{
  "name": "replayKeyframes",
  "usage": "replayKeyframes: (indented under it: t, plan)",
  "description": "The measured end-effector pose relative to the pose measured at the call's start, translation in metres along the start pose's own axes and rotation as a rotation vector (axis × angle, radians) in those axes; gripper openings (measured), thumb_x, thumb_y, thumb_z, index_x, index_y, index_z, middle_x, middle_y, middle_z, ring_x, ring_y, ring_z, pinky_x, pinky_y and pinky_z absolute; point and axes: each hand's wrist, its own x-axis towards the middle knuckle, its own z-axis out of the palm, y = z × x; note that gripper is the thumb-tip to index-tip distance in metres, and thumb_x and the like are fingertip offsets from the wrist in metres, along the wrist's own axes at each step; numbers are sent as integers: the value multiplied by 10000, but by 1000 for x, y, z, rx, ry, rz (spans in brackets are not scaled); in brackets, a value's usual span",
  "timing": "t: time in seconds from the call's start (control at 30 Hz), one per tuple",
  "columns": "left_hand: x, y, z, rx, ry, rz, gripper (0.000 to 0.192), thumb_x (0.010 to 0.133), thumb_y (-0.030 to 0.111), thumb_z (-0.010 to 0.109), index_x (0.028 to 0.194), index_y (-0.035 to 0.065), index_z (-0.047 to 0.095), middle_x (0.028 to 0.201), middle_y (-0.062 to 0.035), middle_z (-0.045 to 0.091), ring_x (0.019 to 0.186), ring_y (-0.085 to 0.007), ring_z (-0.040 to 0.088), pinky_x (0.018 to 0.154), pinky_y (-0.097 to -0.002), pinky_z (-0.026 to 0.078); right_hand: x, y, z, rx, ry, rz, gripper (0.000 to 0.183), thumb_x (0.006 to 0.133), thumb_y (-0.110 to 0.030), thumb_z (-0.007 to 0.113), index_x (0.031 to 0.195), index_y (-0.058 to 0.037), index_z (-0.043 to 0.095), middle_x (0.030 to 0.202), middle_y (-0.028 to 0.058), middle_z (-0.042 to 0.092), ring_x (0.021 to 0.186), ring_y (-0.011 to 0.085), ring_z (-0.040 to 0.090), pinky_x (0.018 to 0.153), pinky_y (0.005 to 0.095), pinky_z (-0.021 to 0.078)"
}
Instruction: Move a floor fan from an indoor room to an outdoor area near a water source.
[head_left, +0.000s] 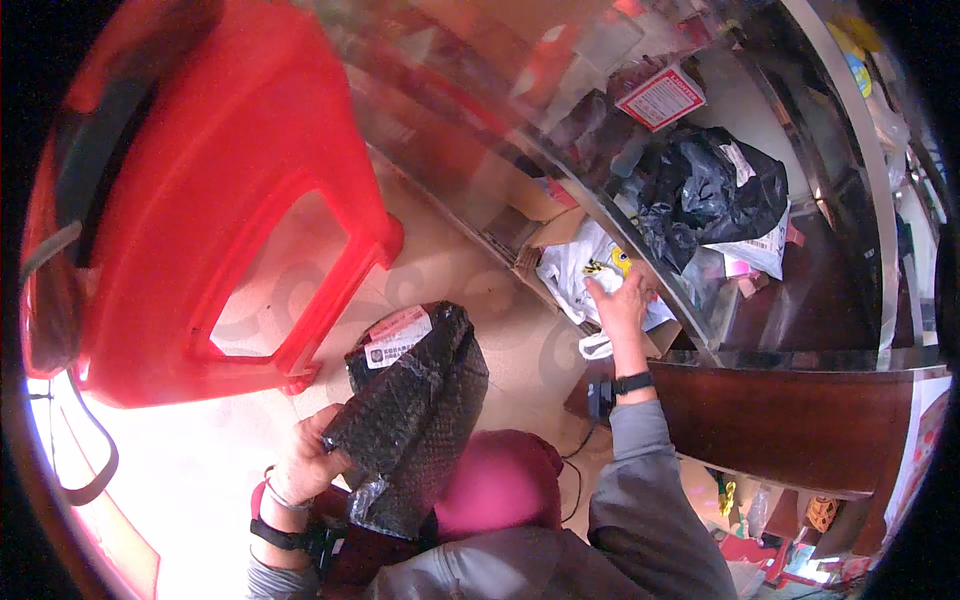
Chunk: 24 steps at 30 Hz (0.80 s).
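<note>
My left hand (311, 454) grips the lower left side of a black plastic-wrapped parcel (420, 397) with a white and pink label, held above the tiled floor. To the right, my right hand (624, 300) reaches over a cardboard box (566, 229), fingers spread, at a white plastic bag (566, 274) with a yellow print. Whether its fingertips touch the bag, I cannot tell. A glass panel's edge runs just past the fingers.
A red plastic stool (247, 150) stands at the left. Behind glass at the upper right lie a crumpled black plastic bag (701, 191) and a red-and-white lighter box (661, 97). A dark wood counter (772, 427) is at the right; a black cable (579, 480) lies on the floor.
</note>
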Motion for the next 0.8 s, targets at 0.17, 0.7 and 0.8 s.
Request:
replayKeyframes:
  t: [0.17,0.7,0.8]
  plan:
    - [2,5,-4,12,-9,-33,444,612,-86,521,1044,10,563,808,-34,605,721,-125,583,657,-264,480,3,-17,21,67,-92,-15,450,702,-103,593,1139,-22,523,1030,221,572,947,379,564,814,416,450]
    - [8,4,-2,120,6,23,424,597,-77,538,1014,-4,564,792,-47,612,711,-124,583,645,-262,475,-91,-111,10,-157,-129,-517,719,729,-327,635,1331,-57,349,1376,190,290,1258,420,260,969,559,224]
    - [8,14,-1,52,-22,-45,437,593,-104,529,1021,-20,558,801,-53,609,715,-120,582,632,-261,479,-96,-94,23,-168,-40,-772,555,774,-251,560,1295,-116,422,1378,129,310,1277,418,232,970,567,221]
